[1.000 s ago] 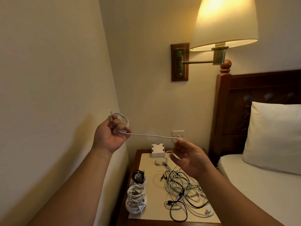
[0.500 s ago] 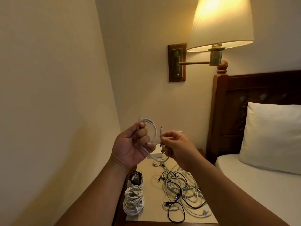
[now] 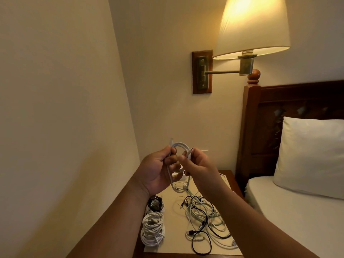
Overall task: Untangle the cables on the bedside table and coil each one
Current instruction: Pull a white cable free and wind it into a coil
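Note:
My left hand (image 3: 158, 171) grips a small coil of white cable (image 3: 181, 146) in the air above the bedside table (image 3: 228, 174). My right hand (image 3: 200, 165) touches the left one and pinches the same cable at the coil's right side. A loop of the cable hangs below both hands. On the table's pale mat (image 3: 168, 194) lies a tangle of black and white cables (image 3: 202, 218). Along the mat's left edge sit a coiled white cable (image 3: 152, 229) and, behind it, a smaller coil with black cable on top (image 3: 154, 203).
A wall rises close on the left. A lit wall lamp (image 3: 251, 28) hangs above the table. The wooden headboard (image 3: 297, 101), a white pillow (image 3: 312, 155) and the bed (image 3: 297, 211) fill the right side. A white box behind my hands is mostly hidden.
The cable was stretched straight between my spread hands. My hands have come together in the middle and lower, and the cable now forms more loops in my left hand.

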